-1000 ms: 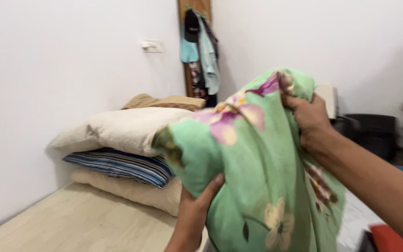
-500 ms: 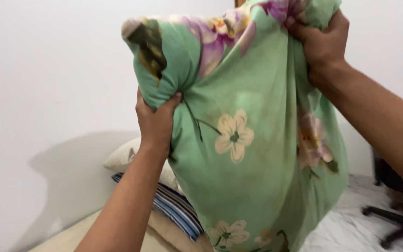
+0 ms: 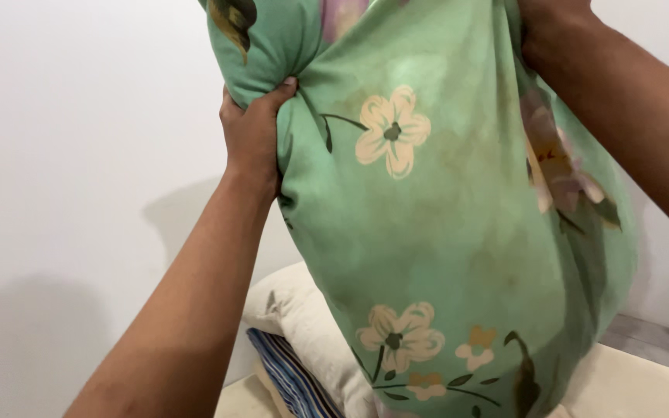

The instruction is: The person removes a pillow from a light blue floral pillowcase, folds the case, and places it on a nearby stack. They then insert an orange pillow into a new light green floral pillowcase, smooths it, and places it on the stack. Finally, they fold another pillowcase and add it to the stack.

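Overhead, the green floral pillowcase hung in front of the white wall, held up by both hands. Its lower part bulged round and full, so a pillow sat inside it, though the filling itself was hidden by the cloth. The left hand had its fingers closed tight on a bunched fold at the case's upper left edge, thumb pressed over the fabric. The right hand reached the case's top right corner at the upper frame edge; only its wrist and heel showed, so its fingers could not be judged. Below the hanging case, a cream pillow lay on top of a blue striped pillow.
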